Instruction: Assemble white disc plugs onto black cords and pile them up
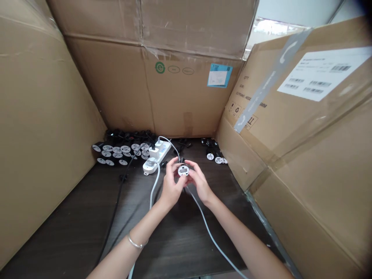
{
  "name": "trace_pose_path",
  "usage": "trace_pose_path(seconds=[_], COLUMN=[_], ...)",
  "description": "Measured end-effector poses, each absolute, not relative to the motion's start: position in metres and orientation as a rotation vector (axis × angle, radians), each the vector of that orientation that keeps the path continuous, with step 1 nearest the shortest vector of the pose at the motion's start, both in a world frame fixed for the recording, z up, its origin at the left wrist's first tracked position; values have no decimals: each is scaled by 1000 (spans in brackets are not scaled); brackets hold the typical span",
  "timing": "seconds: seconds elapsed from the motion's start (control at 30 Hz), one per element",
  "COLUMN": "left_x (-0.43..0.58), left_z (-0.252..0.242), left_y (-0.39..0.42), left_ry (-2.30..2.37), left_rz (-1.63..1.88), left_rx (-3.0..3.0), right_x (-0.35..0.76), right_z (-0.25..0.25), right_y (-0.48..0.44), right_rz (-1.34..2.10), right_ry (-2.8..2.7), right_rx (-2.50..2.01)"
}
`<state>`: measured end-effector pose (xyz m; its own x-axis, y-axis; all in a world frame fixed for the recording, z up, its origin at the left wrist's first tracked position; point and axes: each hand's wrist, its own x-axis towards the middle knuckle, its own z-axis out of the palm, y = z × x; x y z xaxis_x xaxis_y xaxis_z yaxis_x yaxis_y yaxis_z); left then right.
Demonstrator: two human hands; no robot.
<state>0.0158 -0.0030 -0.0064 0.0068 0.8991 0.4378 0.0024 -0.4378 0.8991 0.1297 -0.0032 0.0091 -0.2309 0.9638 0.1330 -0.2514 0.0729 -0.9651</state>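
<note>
Between my two hands, a small black device with a round white end face [183, 170] is held above the dark table. Its white face, with a grey rectangle and small dark marks, is turned toward me. My left hand [172, 185] grips it from the left, thumb at its lower edge. From the other side, my right hand [200, 183] closes on it with thumb and fingers. A white cable [207, 224] runs up from the table's front edge to near the device; where it ends is hidden behind my hands.
A white power strip [162, 153] with plugged-in adapters lies left of my hands. Similar black devices with white ends [125, 149] are stacked at the back left. A few more [218, 159] lie at the right. Tall cardboard boxes [186, 100] wall in the table [87, 217].
</note>
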Motion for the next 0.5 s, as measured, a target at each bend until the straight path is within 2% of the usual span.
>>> trace_pose_path(seconds=[0.5], left_x=[15], left_z=[-9], left_y=[-4], left_ry=[979], left_rz=[1477], left_rx=[1634], right_x=[126], right_z=[6], right_y=[-4], right_rz=[1125], right_ry=[-1340], right_rx=[-886])
